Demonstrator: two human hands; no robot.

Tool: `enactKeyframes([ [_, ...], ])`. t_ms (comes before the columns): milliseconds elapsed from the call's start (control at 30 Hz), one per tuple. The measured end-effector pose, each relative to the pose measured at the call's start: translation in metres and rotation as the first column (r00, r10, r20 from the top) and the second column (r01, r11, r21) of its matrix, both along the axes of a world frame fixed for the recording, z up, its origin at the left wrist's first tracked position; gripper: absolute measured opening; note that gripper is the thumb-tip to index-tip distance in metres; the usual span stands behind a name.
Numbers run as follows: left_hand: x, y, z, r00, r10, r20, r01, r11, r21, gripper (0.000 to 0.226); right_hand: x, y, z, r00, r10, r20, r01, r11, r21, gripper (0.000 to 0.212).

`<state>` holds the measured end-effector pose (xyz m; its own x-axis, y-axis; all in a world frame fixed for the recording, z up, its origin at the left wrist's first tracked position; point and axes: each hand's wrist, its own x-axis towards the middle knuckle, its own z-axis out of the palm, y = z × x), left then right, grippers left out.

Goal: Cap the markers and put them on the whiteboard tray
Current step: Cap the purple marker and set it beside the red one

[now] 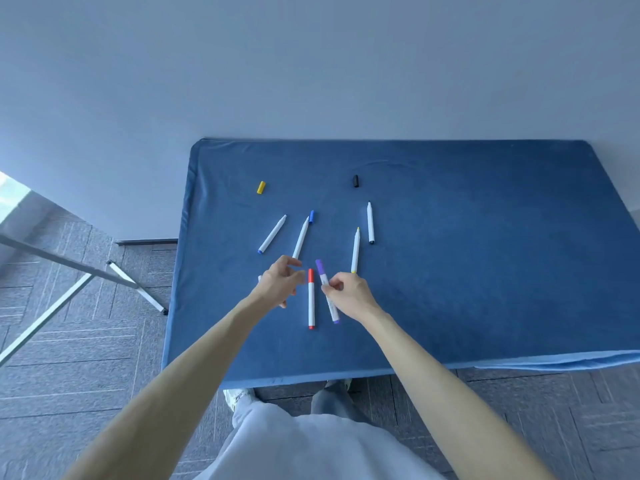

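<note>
On the blue-clothed table (467, 254), my right hand (349, 294) pinches the barrel of a capped purple marker (320, 268) that lies slanted on the cloth. A capped red marker (311, 306) lies just left of it. My left hand (280, 284) hovers beside the red marker with fingers loosely apart; a white marker is mostly hidden beneath it. Further back lie several uncapped markers: a blue-ended one (272, 234), a white one (300, 238), a yellow one (355, 250) and a black one (370, 222). Loose caps: yellow (261, 187), blue (311, 216), black (355, 180).
A metal stand with angled legs (104, 271) is on the tiled floor to the left of the table, with a board's edge (14, 199) above it. A plain wall runs behind the table. My legs and shoes show below the table's near edge.
</note>
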<state>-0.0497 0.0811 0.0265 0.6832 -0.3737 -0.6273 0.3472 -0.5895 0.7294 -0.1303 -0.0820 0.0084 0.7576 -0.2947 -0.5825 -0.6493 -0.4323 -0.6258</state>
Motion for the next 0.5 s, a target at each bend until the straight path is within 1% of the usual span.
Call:
enactKeyframes([
  [67, 0.000, 0.007, -0.005, 1.000, 0.023, -0.011, -0.022, 0.998, 0.055, 0.022, 0.003, 0.002, -0.012, 0.993, -0.078, -0.086, 0.080, 0.997, 0.020, 0.025],
  [167, 0.002, 0.019, -0.010, 1.000, 0.012, -0.006, -0.012, 0.994, 0.110, 0.020, 0.004, 0.006, -0.028, 0.985, -0.114, -0.130, 0.115, 0.993, -0.001, 0.026],
  [300, 0.006, 0.034, -0.015, 1.000, 0.014, 0.008, -0.015, 0.990, 0.143, 0.019, 0.005, 0.010, -0.034, 0.984, -0.104, -0.142, 0.100, 0.994, -0.035, 0.026],
  [400, 0.009, 0.039, -0.017, 1.000, 0.002, 0.013, -0.004, 0.988, 0.156, 0.019, 0.001, 0.008, -0.037, 0.986, -0.117, -0.119, 0.100, 0.985, -0.142, 0.033],
  [500, 0.013, 0.038, -0.017, 1.000, -0.018, 0.015, 0.015, 0.988, 0.154, 0.019, -0.001, 0.004, -0.038, 0.985, -0.165, -0.058, 0.153, 0.973, -0.171, 0.025],
])
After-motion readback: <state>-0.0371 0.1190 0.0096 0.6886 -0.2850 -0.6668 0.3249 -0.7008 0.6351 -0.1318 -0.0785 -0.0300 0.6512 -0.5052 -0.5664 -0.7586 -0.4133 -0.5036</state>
